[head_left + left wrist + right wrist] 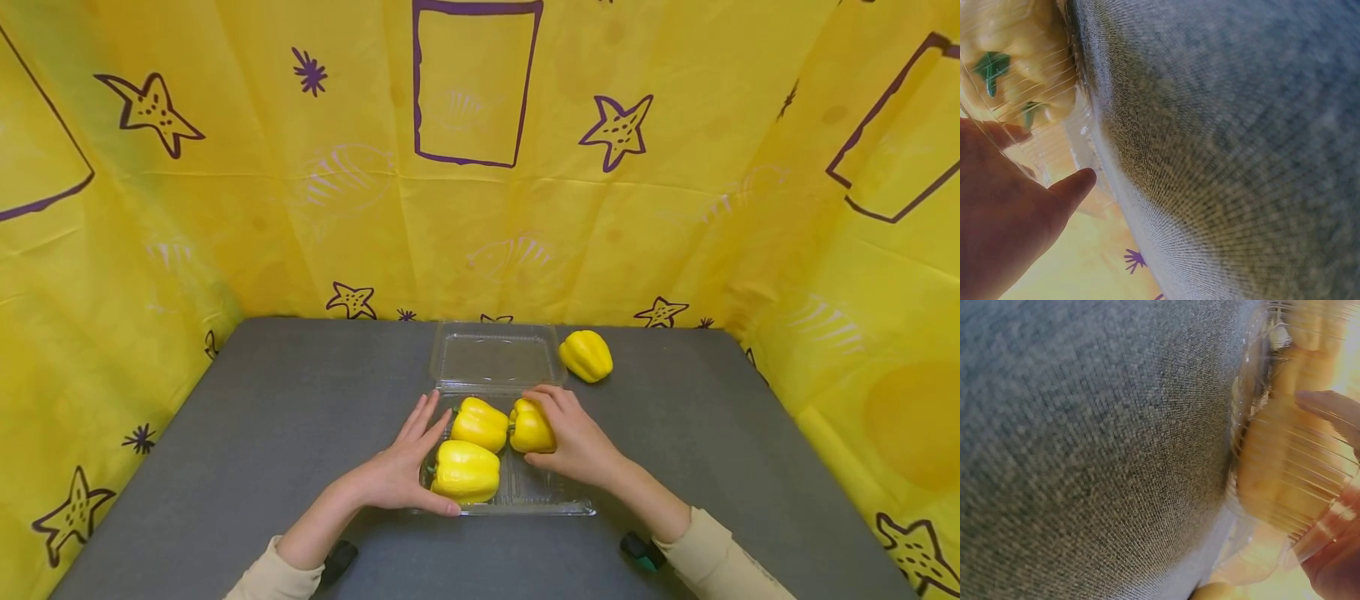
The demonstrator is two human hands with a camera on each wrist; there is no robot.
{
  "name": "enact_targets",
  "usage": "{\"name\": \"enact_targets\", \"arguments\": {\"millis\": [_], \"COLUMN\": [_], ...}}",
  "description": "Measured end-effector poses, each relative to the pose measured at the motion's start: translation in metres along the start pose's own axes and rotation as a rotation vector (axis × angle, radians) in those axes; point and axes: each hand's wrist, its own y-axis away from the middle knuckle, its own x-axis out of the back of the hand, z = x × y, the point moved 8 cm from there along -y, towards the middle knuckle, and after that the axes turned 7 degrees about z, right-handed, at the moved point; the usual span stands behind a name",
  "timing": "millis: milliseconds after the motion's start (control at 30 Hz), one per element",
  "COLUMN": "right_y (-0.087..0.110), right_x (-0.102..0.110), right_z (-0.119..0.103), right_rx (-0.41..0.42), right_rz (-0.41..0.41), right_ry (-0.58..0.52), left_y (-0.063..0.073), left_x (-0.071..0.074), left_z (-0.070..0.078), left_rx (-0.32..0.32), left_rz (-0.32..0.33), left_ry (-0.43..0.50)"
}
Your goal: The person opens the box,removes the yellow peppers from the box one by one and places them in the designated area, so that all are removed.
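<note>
A clear plastic clamshell container (540, 507) lies with its lid hinged back, away from me. Two yellow bell peppers sit in its left half, a front one (467, 473) and a back one (480, 425). My right hand (581, 442) holds a third yellow bell pepper (531, 429) in the back right of the base, its stem end facing left. Spread along the left wall, my left hand (393, 477) has its thumb at the front rim and fingers straight. Green stems (992, 65) show through the ribbed wall in the left wrist view.
Another yellow bell pepper (587, 357) rests on the grey table (315, 375), right beside the open lid (498, 354). Yellow patterned cloth (480, 217) hangs behind the table and along both sides. Dark wrist straps (641, 552) sit under the forearms.
</note>
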Motion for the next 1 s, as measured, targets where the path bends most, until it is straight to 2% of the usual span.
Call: {"name": "enact_targets", "arguments": {"millis": [400, 667, 1000], "right_y": [-0.004, -0.006, -0.005], "right_x": [-0.009, -0.011, -0.015], "right_z": [0.006, 0.003, 0.006], "right_rx": [0.014, 0.053, 0.028], "right_rz": [-0.040, -0.016, -0.018], "right_ry": [0.053, 0.083, 0.117], "left_y": [0.000, 0.000, 0.000], "left_x": [0.000, 0.001, 0.001], "left_z": [0.001, 0.005, 0.004], "left_rx": [-0.001, -0.004, 0.003], "left_rz": [0.002, 0.002, -0.001], "left_ry": [-0.003, 0.002, 0.007]}}
